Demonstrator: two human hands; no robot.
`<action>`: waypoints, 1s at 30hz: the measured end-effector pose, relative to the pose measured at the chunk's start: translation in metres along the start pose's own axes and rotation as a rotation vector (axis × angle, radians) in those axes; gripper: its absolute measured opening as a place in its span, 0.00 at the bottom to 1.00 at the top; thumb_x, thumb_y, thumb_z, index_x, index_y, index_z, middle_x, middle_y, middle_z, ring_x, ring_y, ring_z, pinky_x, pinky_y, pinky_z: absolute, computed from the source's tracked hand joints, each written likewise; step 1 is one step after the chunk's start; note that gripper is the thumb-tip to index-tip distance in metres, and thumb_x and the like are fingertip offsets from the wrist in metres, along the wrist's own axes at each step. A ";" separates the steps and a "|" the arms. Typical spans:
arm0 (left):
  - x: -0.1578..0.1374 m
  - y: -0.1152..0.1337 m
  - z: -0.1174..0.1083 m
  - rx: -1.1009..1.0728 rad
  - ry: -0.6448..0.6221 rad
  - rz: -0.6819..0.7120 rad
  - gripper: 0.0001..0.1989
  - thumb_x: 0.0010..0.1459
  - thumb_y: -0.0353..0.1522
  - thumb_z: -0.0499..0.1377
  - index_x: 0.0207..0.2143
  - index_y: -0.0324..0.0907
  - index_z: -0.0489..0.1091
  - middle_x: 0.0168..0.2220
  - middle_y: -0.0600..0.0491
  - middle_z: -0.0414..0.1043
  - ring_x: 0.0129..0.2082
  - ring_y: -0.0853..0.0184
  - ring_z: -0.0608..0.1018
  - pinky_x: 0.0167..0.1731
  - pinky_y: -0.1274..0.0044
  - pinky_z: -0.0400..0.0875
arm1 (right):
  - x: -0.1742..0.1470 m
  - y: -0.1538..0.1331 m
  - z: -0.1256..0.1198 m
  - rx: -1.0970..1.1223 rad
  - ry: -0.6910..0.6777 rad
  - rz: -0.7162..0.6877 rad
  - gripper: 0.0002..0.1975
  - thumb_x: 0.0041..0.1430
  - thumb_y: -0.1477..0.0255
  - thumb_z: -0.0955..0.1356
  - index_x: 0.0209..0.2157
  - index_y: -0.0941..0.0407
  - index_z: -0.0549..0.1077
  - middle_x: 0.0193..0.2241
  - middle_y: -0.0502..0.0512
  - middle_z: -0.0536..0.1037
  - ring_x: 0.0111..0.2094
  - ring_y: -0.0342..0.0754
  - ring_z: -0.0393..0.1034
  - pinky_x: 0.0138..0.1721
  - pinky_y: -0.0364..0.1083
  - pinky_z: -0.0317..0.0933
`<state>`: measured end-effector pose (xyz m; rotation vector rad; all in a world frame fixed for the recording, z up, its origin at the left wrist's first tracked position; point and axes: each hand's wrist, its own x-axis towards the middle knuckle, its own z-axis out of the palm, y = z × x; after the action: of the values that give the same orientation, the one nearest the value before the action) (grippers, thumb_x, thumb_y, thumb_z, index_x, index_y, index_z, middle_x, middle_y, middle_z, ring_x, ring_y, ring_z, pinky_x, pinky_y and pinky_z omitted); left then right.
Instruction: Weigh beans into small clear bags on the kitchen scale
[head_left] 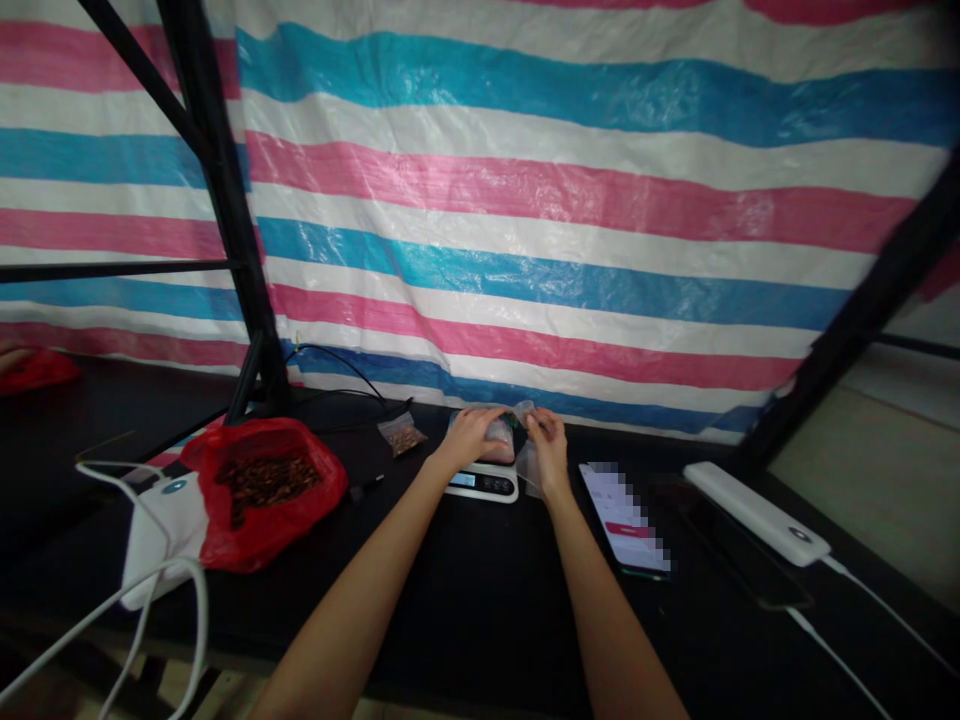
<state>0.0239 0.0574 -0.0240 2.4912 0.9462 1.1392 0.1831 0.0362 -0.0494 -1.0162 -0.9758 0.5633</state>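
A small white digital scale (484, 483) with a lit display lies on the black table. Over its far part, my left hand (469, 437) has thumb and fingers curved around a clear plastic packet (501, 432); its contents are not clear to me. Just right of the scale, my right hand (549, 445) is closed, pinching a thin clear plastic bag (529, 462) that hangs below the fingers. A small clear zip bag (403, 433) with brown pieces inside lies left of the scale. Farther left, an open red plastic bag (315, 490) holds many dark brown pieces.
A lit phone (622, 520), a dark phone (750, 555) and a white power bank (757, 512) with white cables lie right. A white box (161, 530) and looping cable are at left. Black metal posts (225, 210) and a striped plastic sheet (525, 200) stand behind. Another person's hand (11, 357) shows at far left.
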 end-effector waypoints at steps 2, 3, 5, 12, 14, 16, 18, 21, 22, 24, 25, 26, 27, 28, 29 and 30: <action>-0.003 0.000 -0.003 -0.099 0.063 -0.015 0.32 0.43 0.36 0.65 0.52 0.44 0.62 0.46 0.47 0.70 0.47 0.61 0.72 0.50 0.68 0.62 | -0.001 -0.003 0.001 0.018 -0.004 0.000 0.23 0.44 0.58 0.68 0.40 0.57 0.67 0.41 0.60 0.73 0.42 0.51 0.68 0.41 0.50 0.62; -0.005 0.000 -0.005 -0.151 0.097 -0.038 0.32 0.43 0.37 0.64 0.53 0.44 0.61 0.45 0.48 0.71 0.46 0.62 0.73 0.49 0.69 0.63 | -0.002 -0.005 0.002 0.026 -0.015 -0.001 0.22 0.45 0.58 0.68 0.39 0.57 0.67 0.41 0.59 0.73 0.42 0.50 0.68 0.41 0.49 0.62; -0.007 0.004 -0.008 -0.245 0.165 -0.090 0.33 0.44 0.37 0.64 0.54 0.44 0.60 0.42 0.49 0.73 0.43 0.64 0.74 0.47 0.70 0.66 | -0.005 -0.011 0.004 0.039 -0.035 -0.006 0.20 0.47 0.59 0.68 0.39 0.57 0.67 0.41 0.58 0.73 0.42 0.50 0.68 0.40 0.49 0.62; -0.008 0.019 -0.012 -0.371 0.271 -0.129 0.30 0.43 0.37 0.65 0.50 0.42 0.63 0.40 0.49 0.74 0.41 0.64 0.75 0.45 0.69 0.68 | -0.014 -0.028 0.013 0.037 -0.129 -0.086 0.20 0.49 0.61 0.67 0.43 0.56 0.70 0.45 0.58 0.72 0.45 0.50 0.67 0.46 0.51 0.60; -0.008 0.019 -0.011 -0.392 0.257 -0.107 0.32 0.42 0.37 0.65 0.51 0.42 0.63 0.40 0.49 0.74 0.41 0.64 0.75 0.46 0.69 0.68 | -0.015 -0.031 0.014 0.044 -0.158 -0.105 0.21 0.49 0.62 0.68 0.44 0.56 0.71 0.47 0.58 0.72 0.46 0.51 0.66 0.49 0.52 0.58; -0.008 0.019 -0.010 -0.409 0.249 -0.101 0.32 0.41 0.37 0.66 0.51 0.41 0.62 0.40 0.49 0.74 0.40 0.64 0.76 0.45 0.69 0.68 | -0.016 -0.033 0.015 0.059 -0.172 -0.113 0.22 0.48 0.63 0.68 0.45 0.57 0.71 0.48 0.59 0.71 0.47 0.51 0.65 0.51 0.52 0.56; -0.008 0.018 -0.009 -0.421 0.249 -0.106 0.33 0.41 0.37 0.66 0.51 0.41 0.63 0.40 0.48 0.74 0.40 0.64 0.76 0.45 0.69 0.69 | -0.017 -0.036 0.016 0.081 -0.179 -0.103 0.23 0.48 0.63 0.68 0.46 0.57 0.70 0.49 0.59 0.71 0.48 0.51 0.65 0.51 0.53 0.56; -0.008 0.018 -0.008 -0.429 0.255 -0.108 0.33 0.40 0.37 0.66 0.50 0.40 0.63 0.39 0.48 0.74 0.38 0.65 0.76 0.44 0.70 0.69 | -0.019 -0.041 0.017 0.120 -0.174 -0.084 0.27 0.48 0.62 0.69 0.49 0.57 0.67 0.49 0.60 0.71 0.46 0.51 0.67 0.49 0.53 0.58; -0.008 0.019 -0.009 -0.430 0.257 -0.108 0.33 0.40 0.37 0.66 0.50 0.40 0.63 0.39 0.48 0.74 0.38 0.65 0.76 0.44 0.70 0.69 | -0.020 -0.043 0.018 0.128 -0.171 -0.083 0.27 0.47 0.62 0.69 0.49 0.57 0.67 0.48 0.60 0.71 0.46 0.51 0.67 0.49 0.52 0.58; -0.008 0.020 -0.009 -0.434 0.256 -0.107 0.32 0.40 0.37 0.66 0.50 0.40 0.63 0.38 0.48 0.74 0.38 0.65 0.76 0.44 0.70 0.69 | -0.021 -0.045 0.018 0.123 -0.163 -0.092 0.25 0.47 0.62 0.69 0.47 0.57 0.68 0.47 0.60 0.71 0.45 0.51 0.67 0.48 0.52 0.59; -0.008 0.020 -0.010 -0.437 0.254 -0.106 0.32 0.40 0.37 0.66 0.50 0.40 0.63 0.38 0.48 0.74 0.38 0.65 0.76 0.44 0.70 0.69 | -0.021 -0.046 0.018 0.112 -0.163 -0.098 0.24 0.47 0.62 0.68 0.46 0.57 0.69 0.47 0.60 0.72 0.45 0.51 0.67 0.48 0.52 0.59; -0.008 0.021 -0.010 -0.438 0.254 -0.106 0.32 0.40 0.37 0.66 0.50 0.40 0.63 0.38 0.48 0.74 0.38 0.66 0.76 0.43 0.71 0.69 | -0.021 -0.046 0.018 0.100 -0.164 -0.103 0.22 0.48 0.62 0.68 0.45 0.57 0.70 0.47 0.60 0.72 0.44 0.51 0.67 0.48 0.51 0.59; -0.007 0.021 -0.011 -0.438 0.254 -0.106 0.32 0.40 0.37 0.66 0.49 0.40 0.63 0.38 0.48 0.74 0.37 0.66 0.76 0.43 0.71 0.69 | -0.021 -0.046 0.017 0.090 -0.166 -0.109 0.22 0.48 0.62 0.68 0.44 0.57 0.70 0.47 0.60 0.72 0.44 0.51 0.67 0.47 0.51 0.59; -0.007 0.021 -0.011 -0.438 0.253 -0.106 0.32 0.40 0.37 0.66 0.49 0.40 0.64 0.39 0.48 0.74 0.37 0.66 0.76 0.43 0.71 0.69 | -0.021 -0.046 0.017 0.081 -0.168 -0.116 0.21 0.48 0.62 0.68 0.44 0.57 0.70 0.46 0.60 0.72 0.44 0.51 0.67 0.47 0.51 0.59; -0.007 0.021 -0.011 -0.437 0.254 -0.106 0.32 0.40 0.37 0.66 0.49 0.39 0.64 0.39 0.48 0.74 0.37 0.66 0.76 0.43 0.72 0.69 | -0.020 -0.046 0.017 0.074 -0.174 -0.124 0.21 0.49 0.62 0.68 0.44 0.57 0.70 0.46 0.60 0.72 0.44 0.51 0.67 0.47 0.51 0.59; -0.007 0.021 -0.011 -0.435 0.255 -0.106 0.32 0.40 0.37 0.67 0.49 0.39 0.64 0.39 0.48 0.74 0.37 0.66 0.76 0.42 0.72 0.69 | -0.020 -0.046 0.017 0.066 -0.180 -0.132 0.21 0.49 0.62 0.68 0.44 0.57 0.70 0.46 0.60 0.72 0.44 0.51 0.67 0.47 0.51 0.59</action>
<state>0.0215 0.0365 -0.0110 1.9645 0.7756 1.4697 0.1566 0.0076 -0.0135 -0.8459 -1.1673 0.5802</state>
